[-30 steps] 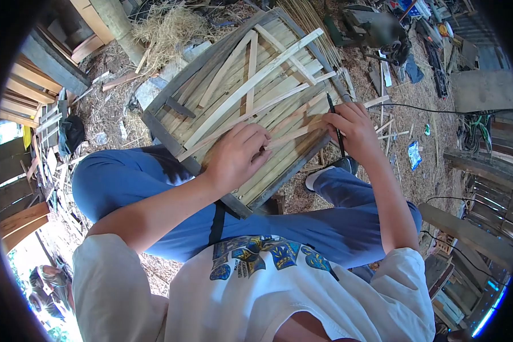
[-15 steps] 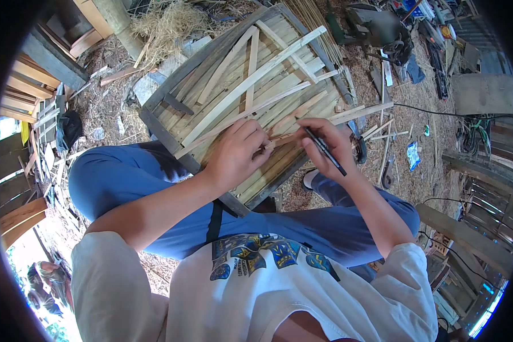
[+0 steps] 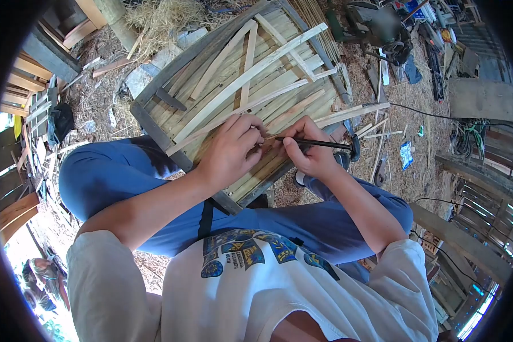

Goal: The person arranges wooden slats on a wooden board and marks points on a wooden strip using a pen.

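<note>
The pen [image 3: 324, 143], seemingly light and stiff, was pinched suitably near its tip by the right hand [image 3: 310, 153]; what was held by the curled left hand [image 3: 231, 147] could not be told.

Wooden strips [image 3: 268, 64] obstruct the board [image 3: 154, 130] beyond its passable near corner [image 3: 229, 202].

Can read nothing for certain; can only spot tiny lettering [image 3: 235, 261] in the blue-and-gold print [image 3: 252, 251] on the white shirt [image 3: 228, 299], too blurred to spell out

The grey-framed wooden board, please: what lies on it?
Pale, narrow wooden strips and a short, grey wooden piece. What the left hand and right hand cover is hidden.
</note>
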`<state>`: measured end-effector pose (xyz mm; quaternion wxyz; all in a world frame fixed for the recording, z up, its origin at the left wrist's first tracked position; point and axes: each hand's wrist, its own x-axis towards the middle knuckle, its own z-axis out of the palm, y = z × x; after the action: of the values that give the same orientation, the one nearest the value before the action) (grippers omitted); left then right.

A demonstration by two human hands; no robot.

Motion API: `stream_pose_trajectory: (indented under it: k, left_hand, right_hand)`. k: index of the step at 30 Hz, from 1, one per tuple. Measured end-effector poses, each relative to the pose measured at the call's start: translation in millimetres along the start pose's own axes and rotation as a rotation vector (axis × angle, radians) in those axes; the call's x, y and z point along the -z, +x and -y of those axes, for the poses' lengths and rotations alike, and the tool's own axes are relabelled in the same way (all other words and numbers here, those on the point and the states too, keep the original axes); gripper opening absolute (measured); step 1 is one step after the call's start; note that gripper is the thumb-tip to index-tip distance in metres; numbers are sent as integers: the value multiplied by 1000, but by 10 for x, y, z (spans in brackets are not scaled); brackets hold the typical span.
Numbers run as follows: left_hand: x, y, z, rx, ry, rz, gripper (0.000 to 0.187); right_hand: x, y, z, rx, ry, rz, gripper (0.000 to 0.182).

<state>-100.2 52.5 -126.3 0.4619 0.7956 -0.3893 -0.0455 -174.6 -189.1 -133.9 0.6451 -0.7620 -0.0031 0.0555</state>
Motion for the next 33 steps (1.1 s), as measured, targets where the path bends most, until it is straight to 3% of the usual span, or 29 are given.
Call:
stream_pose_trajectory:
  k: [4,7,10,16,33]
  left_hand:
    - [-24,-4,32,-22,-27,-23,29]
    - [-36,-3,47,-25,-21,-28,29]
    - [-32,-25,46,19,-13,9,29]
    - [-14,-14,25,41,27,30,28]
    - [-24,2,32,17,28,22,24]
  right_hand:
    - [64,46,-41,45,-210,34,20]
    - [-33,53,-37,89,19,-24,22]
    - [14,55,-26,16,-145,1,21]
    - [37,94,52,149,-373,64,26]
    - [54,92,27,92,-305,86,26]
